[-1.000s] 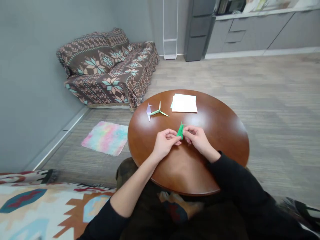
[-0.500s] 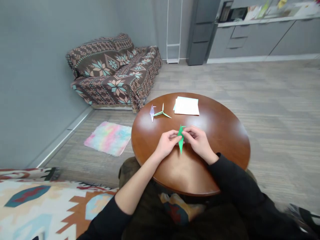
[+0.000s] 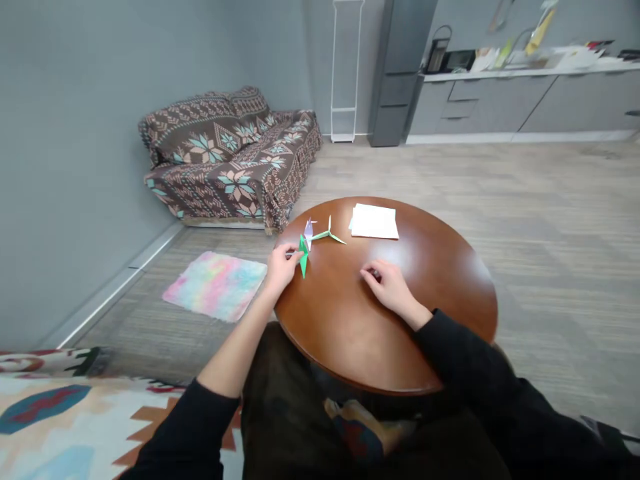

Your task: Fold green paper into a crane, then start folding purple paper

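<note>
The person's left hand (image 3: 283,265) sits at the near-left edge of the table, a round, polished brown wooden table (image 3: 430,287), its grip closed on a bright green folded-paper piece (image 3: 303,257). That narrow, pointed piece stands out past the fingers, low over the tabletop, at the left of the frame's centre. The right hand (image 3: 387,283) rests on the bare wood further right, its fingers loosely curled and its grip holding nothing visible.

Just above the green piece stands a pale lilac paper crane (image 3: 309,233), so close that I cannot tell whether they touch. Beside the crane lies a pale green three-pointed paper figure (image 3: 329,233), and further right a small stack of white paper sheets (image 3: 375,222) rests flat near the far rim.

The crowding at the left is the main risk: a careless swing of the green piece could crush the lilac crane or knock it aside. A loosened grip this near the rim could let the light paper drop toward the pastel tie-dye fluffy mat (image 3: 215,287) on the floor. The slick wood offers little friction, so a brushing sleeve might skid the sheets or the figures out of place.
</note>
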A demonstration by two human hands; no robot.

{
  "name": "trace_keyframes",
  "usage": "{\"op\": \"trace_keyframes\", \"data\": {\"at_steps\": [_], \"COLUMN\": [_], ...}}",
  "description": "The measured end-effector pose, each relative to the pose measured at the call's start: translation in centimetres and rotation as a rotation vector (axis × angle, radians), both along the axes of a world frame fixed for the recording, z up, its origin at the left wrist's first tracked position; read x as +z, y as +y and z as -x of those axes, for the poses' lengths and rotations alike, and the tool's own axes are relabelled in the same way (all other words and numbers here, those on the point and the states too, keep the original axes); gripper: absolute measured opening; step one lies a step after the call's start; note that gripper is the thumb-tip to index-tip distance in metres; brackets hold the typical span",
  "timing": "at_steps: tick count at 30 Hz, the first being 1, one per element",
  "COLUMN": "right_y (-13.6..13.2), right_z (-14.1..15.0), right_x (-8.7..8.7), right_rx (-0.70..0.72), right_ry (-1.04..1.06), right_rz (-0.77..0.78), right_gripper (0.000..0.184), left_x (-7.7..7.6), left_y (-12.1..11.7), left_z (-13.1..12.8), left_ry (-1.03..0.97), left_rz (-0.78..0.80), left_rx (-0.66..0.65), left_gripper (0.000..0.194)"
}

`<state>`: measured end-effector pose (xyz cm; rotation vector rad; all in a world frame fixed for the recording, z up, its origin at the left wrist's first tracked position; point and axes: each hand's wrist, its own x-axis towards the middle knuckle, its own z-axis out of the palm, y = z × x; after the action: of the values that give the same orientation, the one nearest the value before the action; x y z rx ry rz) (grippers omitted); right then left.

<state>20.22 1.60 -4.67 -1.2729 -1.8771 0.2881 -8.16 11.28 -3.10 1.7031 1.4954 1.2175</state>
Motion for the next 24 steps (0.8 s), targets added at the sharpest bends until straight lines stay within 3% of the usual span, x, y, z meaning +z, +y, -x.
{"op": "trace_keyframes", "data": {"at_steps": [3, 7, 11, 16, 24], "right_y": [1.7, 5.6, 10.2, 14.2, 16.3], "right_z": [1.4, 4.4, 6.8, 7.8, 7.8], "right_x": [0.1, 0.3, 0.6, 0.1, -1.7], "right_rx": [-0.002, -0.076, -0.108, -0.099, -0.181], "right_ry": [-0.131, -0.221, -0.237, -0.147, 0.141], "right_rz": [-0.036, -0.056, -0.046, -0.015, 0.034], "right_gripper": [0.013, 0.037, 0.04, 0.028, 0.03], "left_x": [-0.3, -0.5, -0.5, -0.4, -0.8], "left_y": [2.2, 4.6, 6.1, 6.9, 8.5], "left_z": [0.7, 0.5, 0.5, 0.9, 0.5], "left_ry": [0.087, 0.171, 0.226, 0.267, 0.317], "left_rz": [-0.018, -0.03, -0.035, -0.029, -0.019], "left_rx": [0.02, 0.073, 0.114, 0.089, 0.062], "left_gripper": [0.005, 0.005, 0.007, 0.009, 0.011]}}
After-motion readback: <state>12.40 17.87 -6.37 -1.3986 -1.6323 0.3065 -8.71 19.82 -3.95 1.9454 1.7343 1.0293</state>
